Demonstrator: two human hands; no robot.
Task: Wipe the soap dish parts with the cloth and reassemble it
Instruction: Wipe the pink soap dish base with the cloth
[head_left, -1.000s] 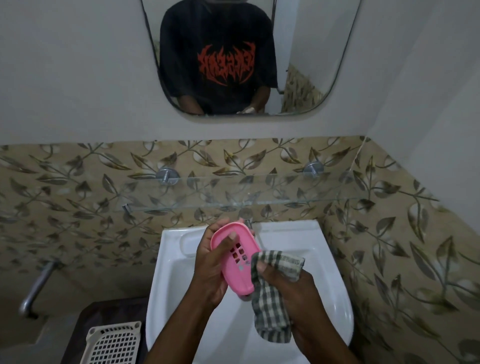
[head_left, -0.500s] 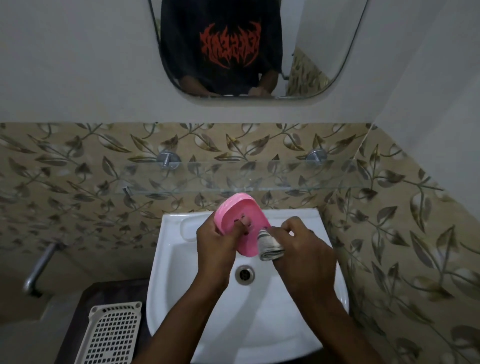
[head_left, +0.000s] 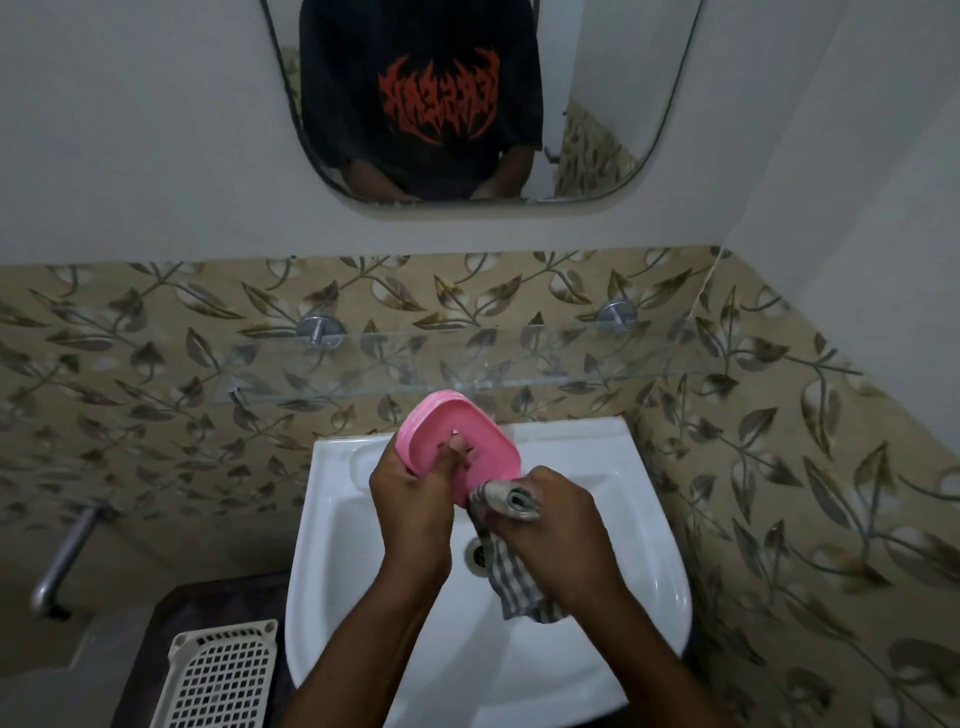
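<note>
My left hand (head_left: 415, 499) grips the pink soap dish part (head_left: 467, 441) over the sink (head_left: 649, 519); my right hand (head_left: 561, 525), clutching the cloth (head_left: 514, 577), might knock it loose.

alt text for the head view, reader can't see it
Over a white sink, a person's left hand grips a pink soap dish part while the right hand holds a bunched checked cloth against its lower edge. A glass shelf and mirror hang on the wall behind.
</note>
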